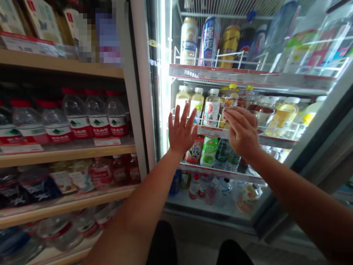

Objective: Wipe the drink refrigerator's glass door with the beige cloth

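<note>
My left hand (181, 134) is raised with its fingers spread, in front of the middle shelf of a lit drinks fridge. Behind its fingertips stand white-capped bottles: a pale yellow one (182, 96), a second with green fruit on its label (197, 103) and a third with a red fruit label (212, 106). My right hand (242, 129) is further right at the same shelf, thumb and fingers pinched together. Something small may be between its fingertips, but I cannot make it out. Yellow-capped bottles (232, 92) stand behind that hand, partly hidden by it.
White wire rails and a price strip (212, 131) edge the fridge shelf. Tall cans (209, 40) stand above, cartons (209, 151) below. The door frame (292, 180) slants along the right. On the left, wooden shelves (68, 152) hold red-capped water bottles (95, 114).
</note>
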Demonstrator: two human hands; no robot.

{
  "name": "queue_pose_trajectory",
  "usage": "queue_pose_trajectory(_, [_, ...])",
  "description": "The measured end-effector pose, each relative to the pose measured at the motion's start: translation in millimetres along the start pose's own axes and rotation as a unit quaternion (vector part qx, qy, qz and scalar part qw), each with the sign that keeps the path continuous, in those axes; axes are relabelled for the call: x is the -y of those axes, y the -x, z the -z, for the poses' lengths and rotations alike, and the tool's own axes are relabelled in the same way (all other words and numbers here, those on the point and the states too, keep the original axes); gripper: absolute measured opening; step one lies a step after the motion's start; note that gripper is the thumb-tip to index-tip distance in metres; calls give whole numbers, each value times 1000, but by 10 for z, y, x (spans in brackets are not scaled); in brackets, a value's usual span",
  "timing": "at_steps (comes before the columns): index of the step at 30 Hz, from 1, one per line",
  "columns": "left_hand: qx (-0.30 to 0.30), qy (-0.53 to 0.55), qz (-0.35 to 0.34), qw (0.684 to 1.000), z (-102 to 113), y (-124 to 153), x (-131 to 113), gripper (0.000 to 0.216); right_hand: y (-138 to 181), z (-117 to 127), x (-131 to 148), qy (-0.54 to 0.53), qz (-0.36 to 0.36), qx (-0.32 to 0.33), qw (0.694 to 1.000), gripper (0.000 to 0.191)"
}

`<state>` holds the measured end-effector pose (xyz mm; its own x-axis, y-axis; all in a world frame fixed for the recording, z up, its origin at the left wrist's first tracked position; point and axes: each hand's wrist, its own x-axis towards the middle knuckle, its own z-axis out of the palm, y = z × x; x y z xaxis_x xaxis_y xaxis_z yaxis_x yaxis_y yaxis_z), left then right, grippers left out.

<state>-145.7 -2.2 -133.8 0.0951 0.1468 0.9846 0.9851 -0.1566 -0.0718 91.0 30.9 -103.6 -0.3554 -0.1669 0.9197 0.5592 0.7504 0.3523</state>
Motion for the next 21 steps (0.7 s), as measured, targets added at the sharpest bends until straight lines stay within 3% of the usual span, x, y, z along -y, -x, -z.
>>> queue_pose_trajectory(6, [0, 6, 1, 1000, 8, -5, 0, 59, 365, 102, 49, -50, 99, 158, 981, 71])
queue_pose_trajectory(11, [-2, 3, -4, 1000, -2, -9, 17, 59, 302, 230, -149, 1, 2, 11, 1000, 67])
queue_pose_trajectory(13, [0, 9, -1, 1000, -6, -10, 21, 59, 342, 264, -174, 4, 8, 24, 1000, 67])
queue_pose_trajectory(17, [4, 14, 5, 1000, -5, -6, 19, 60, 481, 338, -186, -20, 78, 147, 986, 72])
queue_pose_trajectory(18, [2, 11, 4, 1000, -3, -4, 18, 60, 493, 362, -216, -16, 73, 140, 987, 72])
queue_pose_trajectory(21, [-4, -3, -2, 1000, 1, 0, 13, 60, 489, 433, -349, 29, 0, 30, 999, 67])
